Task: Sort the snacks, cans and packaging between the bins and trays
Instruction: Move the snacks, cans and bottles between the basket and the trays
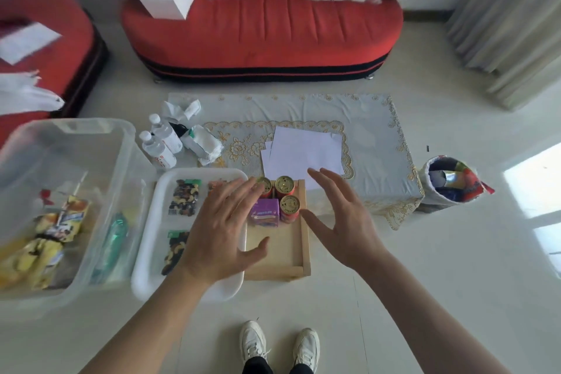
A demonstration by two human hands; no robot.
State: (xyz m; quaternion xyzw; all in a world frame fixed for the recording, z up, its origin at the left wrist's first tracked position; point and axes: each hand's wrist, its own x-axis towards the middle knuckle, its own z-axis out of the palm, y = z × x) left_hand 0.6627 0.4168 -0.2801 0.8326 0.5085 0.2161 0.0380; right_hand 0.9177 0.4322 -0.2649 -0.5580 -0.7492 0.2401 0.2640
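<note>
Left hand (221,228) and right hand (343,222) both hover spread, holding nothing, either side of three cans (284,188) and a purple carton (263,212). These stand at the far end of the wooden tray (277,264) (nut packets (184,197) lie in the white tray (148,252) beside it).

Left to right up front: bin (60,161), plastic tray (158,222), wooden tray (305,237), side by side. Nut packets (184,200) lie in the plastic tray. Three cans (284,187) and a carton (263,212) huddle at the wooden tray's far end. Just behind is the table (379,130), with paper sheets (303,155) on it and bottles (161,143) at its left end. The sofa (261,36) sits behind that, and there's a bag (452,182) on the floor to the right.
</note>
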